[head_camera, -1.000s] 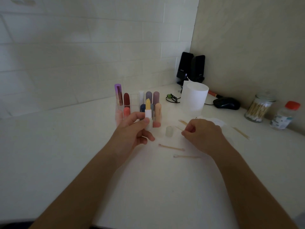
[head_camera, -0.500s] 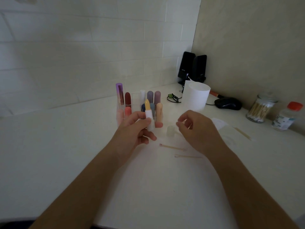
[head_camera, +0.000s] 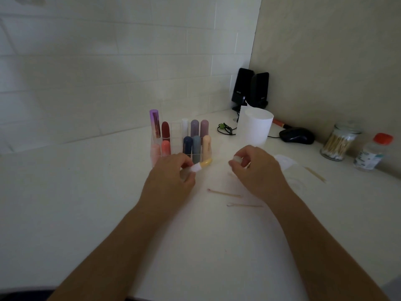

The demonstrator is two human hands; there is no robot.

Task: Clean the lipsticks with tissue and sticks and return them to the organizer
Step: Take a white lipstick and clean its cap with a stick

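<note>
We find the left hand [head_camera: 171, 179] gripping the uncapped yellow lipstick [head_camera: 202, 165], tilted with its tip toward the right, just before the organizer [head_camera: 175, 135] near the back edge of the bench [head_camera: 86, 192]. The right hand [head_camera: 258, 170] pinches the clear cap [head_camera: 237, 159]. Two sticks [head_camera: 224, 193] lie on the bench beside it.

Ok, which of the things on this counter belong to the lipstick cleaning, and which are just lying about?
In the job: yellow lipstick held by the left hand; cap held by the right hand; organizer; tissue; loose sticks; jar of sticks.

Lying about: speakers; mouse; white cup; red-capped bottle; cable.
</note>
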